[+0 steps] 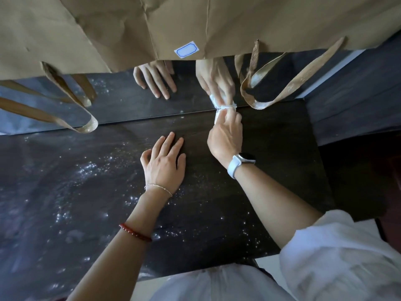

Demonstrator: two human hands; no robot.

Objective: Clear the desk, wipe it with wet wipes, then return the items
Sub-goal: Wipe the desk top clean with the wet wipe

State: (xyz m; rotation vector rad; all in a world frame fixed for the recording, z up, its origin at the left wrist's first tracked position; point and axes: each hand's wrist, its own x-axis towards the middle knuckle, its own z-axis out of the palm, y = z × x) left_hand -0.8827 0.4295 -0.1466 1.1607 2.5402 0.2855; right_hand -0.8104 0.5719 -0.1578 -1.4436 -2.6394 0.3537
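Note:
The dark desk top [271, 161] fills the view, wet and speckled with droplets. My left hand [163, 160] rests flat on it with fingers spread, near the middle. To its right, my right hand [225, 137] pinches a crumpled white wet wipe [218, 114] and presses it into the back edge of the desk, where the top meets a glossy mirror-like back panel [121, 98]. The panel reflects both hands and the wipe. A white watch is on my right wrist.
Brown paper bags [152, 25] cover the mirror's upper part, their ribbon handles [271, 92] hanging close to my right hand and at the left [65, 118]. The desk's right edge [319, 153] drops to a dark floor.

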